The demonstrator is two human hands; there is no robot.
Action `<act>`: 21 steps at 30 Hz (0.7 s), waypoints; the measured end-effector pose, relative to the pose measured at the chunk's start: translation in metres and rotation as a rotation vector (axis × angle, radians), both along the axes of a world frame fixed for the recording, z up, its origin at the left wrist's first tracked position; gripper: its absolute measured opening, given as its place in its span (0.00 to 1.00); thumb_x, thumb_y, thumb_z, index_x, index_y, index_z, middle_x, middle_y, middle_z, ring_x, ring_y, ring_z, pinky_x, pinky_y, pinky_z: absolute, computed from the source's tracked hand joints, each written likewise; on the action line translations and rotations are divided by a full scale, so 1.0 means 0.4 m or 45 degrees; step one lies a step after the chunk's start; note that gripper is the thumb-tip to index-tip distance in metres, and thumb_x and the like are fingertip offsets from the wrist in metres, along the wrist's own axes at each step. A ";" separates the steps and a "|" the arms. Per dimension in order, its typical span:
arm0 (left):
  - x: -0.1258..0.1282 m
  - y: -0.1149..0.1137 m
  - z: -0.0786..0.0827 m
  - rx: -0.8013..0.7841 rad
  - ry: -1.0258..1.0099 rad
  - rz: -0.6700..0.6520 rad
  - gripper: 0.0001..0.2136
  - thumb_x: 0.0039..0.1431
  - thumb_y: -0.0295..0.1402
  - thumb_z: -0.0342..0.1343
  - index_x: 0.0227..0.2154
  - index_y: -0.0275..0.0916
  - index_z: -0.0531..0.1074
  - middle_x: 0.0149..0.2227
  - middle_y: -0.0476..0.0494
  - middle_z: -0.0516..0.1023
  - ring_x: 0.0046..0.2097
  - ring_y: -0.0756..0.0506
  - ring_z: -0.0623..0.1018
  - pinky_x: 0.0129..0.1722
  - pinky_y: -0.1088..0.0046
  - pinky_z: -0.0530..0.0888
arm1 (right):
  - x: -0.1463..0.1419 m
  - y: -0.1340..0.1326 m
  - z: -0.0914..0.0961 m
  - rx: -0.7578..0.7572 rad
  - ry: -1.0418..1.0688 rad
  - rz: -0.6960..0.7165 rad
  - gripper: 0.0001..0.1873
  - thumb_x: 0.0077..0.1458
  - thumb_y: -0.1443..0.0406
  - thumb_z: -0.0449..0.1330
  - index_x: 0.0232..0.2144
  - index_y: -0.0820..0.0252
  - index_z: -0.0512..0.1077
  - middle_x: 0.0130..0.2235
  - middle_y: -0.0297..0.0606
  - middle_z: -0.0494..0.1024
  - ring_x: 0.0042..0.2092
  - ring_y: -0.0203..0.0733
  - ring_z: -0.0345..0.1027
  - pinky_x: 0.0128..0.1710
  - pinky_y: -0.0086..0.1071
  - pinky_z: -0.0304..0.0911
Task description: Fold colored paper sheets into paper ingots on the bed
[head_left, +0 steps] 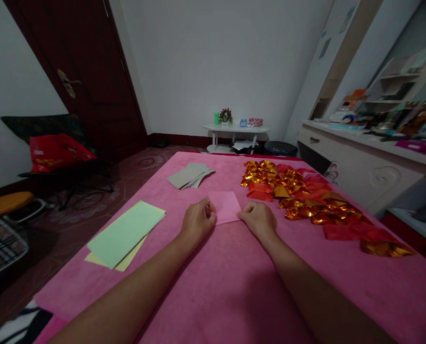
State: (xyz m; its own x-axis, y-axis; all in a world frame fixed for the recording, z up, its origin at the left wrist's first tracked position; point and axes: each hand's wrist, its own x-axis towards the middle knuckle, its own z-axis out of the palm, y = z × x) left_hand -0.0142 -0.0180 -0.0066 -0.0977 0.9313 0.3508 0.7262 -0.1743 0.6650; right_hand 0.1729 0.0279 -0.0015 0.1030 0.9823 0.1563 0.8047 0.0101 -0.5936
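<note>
Between the two hands, near the middle of the pink-covered worktop (213,286), lay a pink paper sheet (226,208). The left hand (196,220) had its thumb and fingertips closed together on the sheet's left edge; the right hand (261,220) pinched the near right corner between thumb and forefinger. To the left, near the edge, a pale green sheet (127,231) rested askew over a yellow sheet (132,256), well apart from the left hand. Farther off, left of the pink sheet, grey sheets (189,175) overlapped in a loose fan. On the right, shiny gold folded pieces (295,182) and red folded pieces (260,192) ran in rows from the far side toward the near right. Far left, beyond the worktop, a red bag (58,152) sat on a dark chair (15,126).
</note>
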 end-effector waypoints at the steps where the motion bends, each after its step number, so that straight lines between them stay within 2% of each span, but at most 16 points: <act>1: 0.000 -0.002 0.001 -0.022 0.043 0.018 0.05 0.46 0.26 0.56 0.28 0.39 0.69 0.21 0.52 0.72 0.24 0.50 0.70 0.24 0.76 0.60 | 0.001 0.004 0.001 -0.015 -0.009 0.003 0.07 0.37 0.58 0.65 0.16 0.53 0.72 0.22 0.34 0.75 0.25 0.40 0.67 0.22 0.30 0.49; 4: 0.000 -0.010 0.004 -0.075 0.192 0.070 0.08 0.49 0.28 0.56 0.35 0.41 0.70 0.25 0.50 0.74 0.28 0.48 0.72 0.27 0.74 0.63 | 0.004 0.012 0.000 0.016 -0.006 0.028 0.08 0.36 0.58 0.66 0.17 0.53 0.72 0.23 0.34 0.76 0.26 0.41 0.67 0.22 0.30 0.50; 5: 0.000 -0.013 0.006 -0.058 0.245 0.081 0.11 0.49 0.28 0.57 0.37 0.42 0.70 0.29 0.48 0.75 0.31 0.46 0.74 0.30 0.72 0.65 | 0.005 0.013 -0.002 0.039 -0.002 0.036 0.08 0.36 0.58 0.66 0.18 0.53 0.72 0.23 0.34 0.76 0.26 0.41 0.67 0.22 0.30 0.49; 7: 0.002 -0.019 0.012 0.052 0.352 0.094 0.17 0.48 0.28 0.59 0.43 0.42 0.69 0.43 0.41 0.75 0.44 0.41 0.73 0.38 0.67 0.68 | 0.006 0.014 -0.003 0.070 -0.001 0.048 0.07 0.36 0.59 0.66 0.18 0.53 0.73 0.22 0.34 0.75 0.26 0.40 0.67 0.22 0.29 0.49; 9: 0.007 -0.023 0.018 0.199 0.468 0.051 0.21 0.49 0.28 0.59 0.48 0.45 0.68 0.58 0.38 0.64 0.57 0.36 0.65 0.48 0.59 0.64 | 0.005 0.012 -0.002 0.068 -0.005 0.050 0.05 0.36 0.61 0.65 0.19 0.53 0.73 0.22 0.33 0.75 0.25 0.40 0.67 0.22 0.29 0.48; 11: 0.014 -0.022 0.024 0.294 0.580 -0.068 0.19 0.53 0.28 0.57 0.49 0.47 0.69 0.64 0.41 0.56 0.63 0.35 0.56 0.54 0.53 0.58 | 0.003 0.008 0.001 0.040 0.001 0.053 0.03 0.38 0.63 0.63 0.20 0.53 0.73 0.23 0.33 0.75 0.25 0.39 0.67 0.22 0.29 0.48; 13: 0.019 -0.018 0.028 0.322 0.667 -0.247 0.13 0.59 0.31 0.53 0.46 0.48 0.72 0.62 0.44 0.61 0.63 0.36 0.54 0.56 0.51 0.53 | 0.002 0.006 0.003 0.027 0.011 0.050 0.02 0.39 0.65 0.61 0.22 0.53 0.72 0.23 0.33 0.76 0.25 0.39 0.67 0.22 0.29 0.48; 15: 0.020 -0.012 0.031 0.295 0.716 -0.430 0.10 0.62 0.32 0.50 0.43 0.46 0.74 0.55 0.45 0.71 0.60 0.38 0.60 0.55 0.53 0.52 | 0.005 0.006 0.002 0.035 0.010 0.044 0.03 0.40 0.67 0.59 0.22 0.54 0.72 0.24 0.33 0.76 0.26 0.39 0.67 0.23 0.29 0.49; 17: 0.017 -0.006 0.033 0.245 0.736 -0.574 0.10 0.63 0.31 0.49 0.41 0.45 0.74 0.48 0.44 0.76 0.54 0.42 0.67 0.52 0.57 0.55 | 0.010 0.008 -0.001 0.043 0.008 0.053 0.05 0.40 0.68 0.57 0.23 0.54 0.71 0.23 0.33 0.75 0.26 0.39 0.67 0.23 0.29 0.50; 19: 0.015 -0.004 0.036 0.213 0.738 -0.643 0.10 0.63 0.30 0.48 0.41 0.43 0.75 0.46 0.43 0.78 0.49 0.44 0.71 0.49 0.60 0.56 | 0.014 0.008 -0.004 0.073 0.003 0.055 0.05 0.41 0.69 0.56 0.23 0.55 0.71 0.23 0.32 0.74 0.25 0.39 0.67 0.23 0.30 0.51; 21: 0.013 -0.005 0.039 0.206 0.743 -0.661 0.11 0.63 0.30 0.48 0.42 0.43 0.75 0.45 0.42 0.78 0.47 0.44 0.72 0.46 0.62 0.57 | 0.012 0.000 -0.004 0.209 0.015 0.057 0.07 0.43 0.70 0.55 0.24 0.55 0.71 0.25 0.34 0.75 0.27 0.40 0.67 0.25 0.31 0.55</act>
